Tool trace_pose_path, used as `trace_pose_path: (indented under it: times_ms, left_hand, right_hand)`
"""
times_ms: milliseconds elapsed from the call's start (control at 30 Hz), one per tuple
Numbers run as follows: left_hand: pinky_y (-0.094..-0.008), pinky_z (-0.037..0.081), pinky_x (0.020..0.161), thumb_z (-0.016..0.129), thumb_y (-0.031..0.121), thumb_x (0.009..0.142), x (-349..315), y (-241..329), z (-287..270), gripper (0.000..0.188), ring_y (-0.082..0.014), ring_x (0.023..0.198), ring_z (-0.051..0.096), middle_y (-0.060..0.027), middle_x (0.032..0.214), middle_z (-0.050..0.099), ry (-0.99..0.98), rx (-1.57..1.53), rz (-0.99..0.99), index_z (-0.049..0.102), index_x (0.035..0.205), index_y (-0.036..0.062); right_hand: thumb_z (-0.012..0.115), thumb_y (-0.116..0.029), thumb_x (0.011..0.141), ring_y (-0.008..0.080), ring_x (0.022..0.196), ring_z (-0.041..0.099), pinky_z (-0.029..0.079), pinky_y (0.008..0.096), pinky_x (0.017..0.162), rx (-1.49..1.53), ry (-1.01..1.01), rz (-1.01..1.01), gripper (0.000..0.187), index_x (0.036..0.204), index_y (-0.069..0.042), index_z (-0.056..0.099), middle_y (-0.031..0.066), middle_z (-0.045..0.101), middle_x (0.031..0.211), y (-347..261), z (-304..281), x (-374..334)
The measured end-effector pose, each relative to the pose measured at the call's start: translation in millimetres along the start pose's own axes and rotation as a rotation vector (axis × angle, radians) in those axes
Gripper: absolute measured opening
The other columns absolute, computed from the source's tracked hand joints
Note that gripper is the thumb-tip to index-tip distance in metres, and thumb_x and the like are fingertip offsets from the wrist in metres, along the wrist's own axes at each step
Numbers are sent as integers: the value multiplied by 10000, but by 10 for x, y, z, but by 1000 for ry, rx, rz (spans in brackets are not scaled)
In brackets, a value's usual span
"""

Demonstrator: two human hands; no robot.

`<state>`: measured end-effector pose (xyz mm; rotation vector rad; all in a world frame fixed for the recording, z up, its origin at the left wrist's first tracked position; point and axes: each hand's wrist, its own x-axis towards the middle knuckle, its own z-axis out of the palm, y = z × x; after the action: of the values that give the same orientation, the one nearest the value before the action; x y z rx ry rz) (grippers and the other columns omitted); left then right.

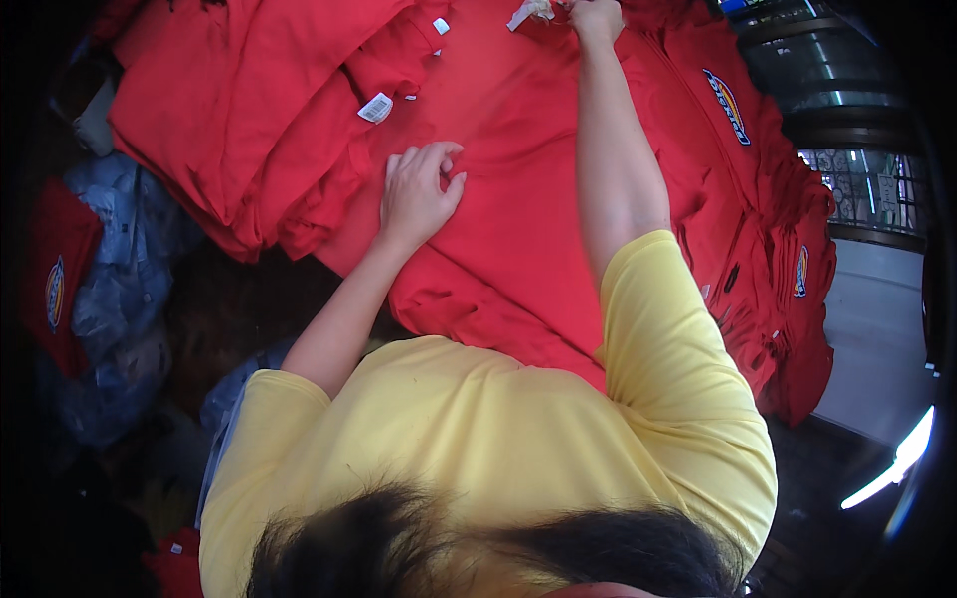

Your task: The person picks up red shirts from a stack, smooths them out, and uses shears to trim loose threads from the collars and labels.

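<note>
A red garment [518, 229] lies spread over the work surface in front of me. My left hand [424, 194] rests on its left part, fingers loosely bent and thumb apart, with nothing in it. Far ahead, at the top edge, my right hand [598, 20] is closed on a crumpled whitish scrap [531, 13]; whether it is cloth or paper I cannot tell. Part of that hand is cut off by the picture's edge.
Red garments are heaped at the left [239, 110], with a white barcode tag [376, 108] at the heap's edge. More red garments with a logo patch [728, 108] hang over the right side. Clear plastic bags [120, 269] stand at far left, beside a red folded garment [58, 274].
</note>
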<state>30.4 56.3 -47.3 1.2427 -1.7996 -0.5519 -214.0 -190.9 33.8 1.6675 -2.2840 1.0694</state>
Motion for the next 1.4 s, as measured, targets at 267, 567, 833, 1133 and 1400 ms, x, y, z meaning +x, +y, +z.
trace_pose_path:
  times_ms: [267,567,833,1133,1400]
  left_hand:
    - [-334,381,722,691,127,716,17,10,60,374,-183,736,557,0,761,578,-14,-13,-17,548,1062,97]
    - [-361,380,802,698,191,740,-389,-30,-277,246,-218,928,513,-29,970,543,-55,196,59,601,950,108]
    - [-376,375,833,685,204,751,-624,5,-305,226,-228,933,495,-27,965,529,28,177,57,618,947,114]
    - [-366,384,833,694,197,740,-622,17,-298,202,-220,922,504,-29,942,539,53,171,17,622,909,113]
    - [-376,379,861,666,128,721,-604,57,-403,218,-223,975,502,-44,1026,530,-76,73,91,625,935,116]
  right_hand:
    - [635,-58,834,155,600,639,545,269,471,539,-333,542,136,891,65,621,98,645,775,356,124,153]
    - [573,-26,857,176,759,593,474,317,707,254,-936,-618,164,941,-24,432,101,577,805,-243,-896,-1362]
    - [492,-42,872,366,792,581,460,424,666,79,-1215,-1072,112,932,-4,406,181,576,783,-472,-838,-1947]
    - [694,-407,746,345,820,595,463,441,678,-270,-1039,-1033,486,950,-44,444,135,614,834,-530,-653,-1804]
    - [610,-209,851,292,884,537,418,367,789,499,-467,-413,234,989,-35,538,134,563,927,123,-700,-2158]
